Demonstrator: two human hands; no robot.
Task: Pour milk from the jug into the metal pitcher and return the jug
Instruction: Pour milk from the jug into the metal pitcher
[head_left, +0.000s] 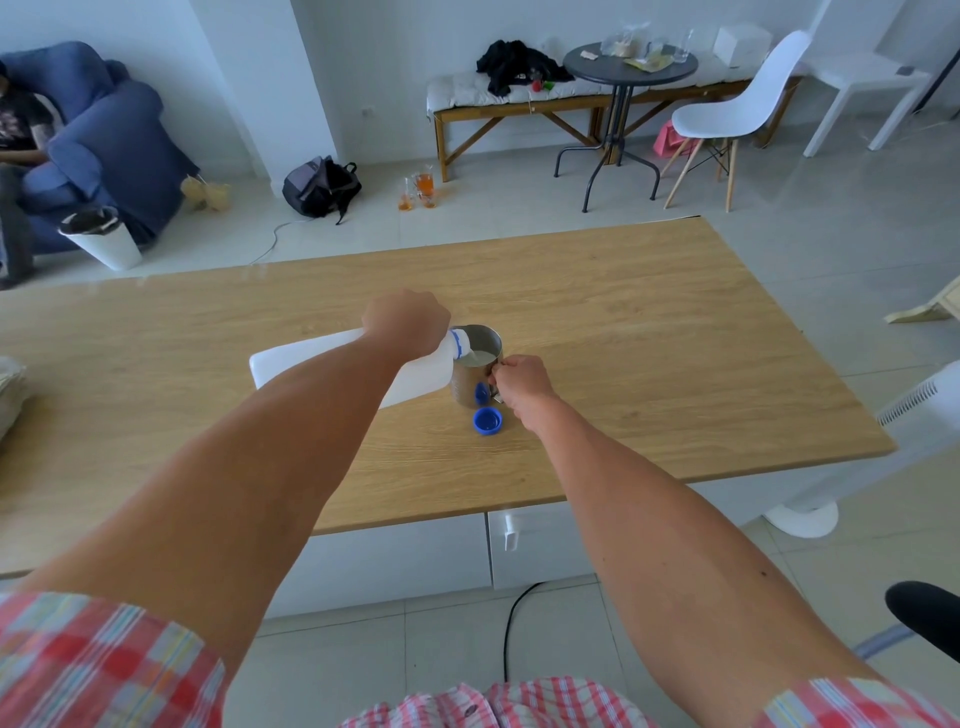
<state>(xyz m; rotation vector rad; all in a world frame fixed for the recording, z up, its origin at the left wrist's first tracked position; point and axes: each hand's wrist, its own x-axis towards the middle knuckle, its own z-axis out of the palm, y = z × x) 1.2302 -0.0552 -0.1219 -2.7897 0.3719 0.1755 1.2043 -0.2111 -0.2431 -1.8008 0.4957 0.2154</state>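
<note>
Two bare forearms, left hand (406, 322) and right hand (521, 382) without rings or watch, short sleeves (98, 670) in red, pink and white plaid with thin blue and yellow lines, matching shirt front (498, 706) at bottom edge

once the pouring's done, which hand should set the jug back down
Left. The left hand already grips the tilted milk jug, while the right hand is busy steadying the metal pitcher by its handle.

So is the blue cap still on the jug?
No, the blue cap lies on the table beside the metal pitcher.
</note>
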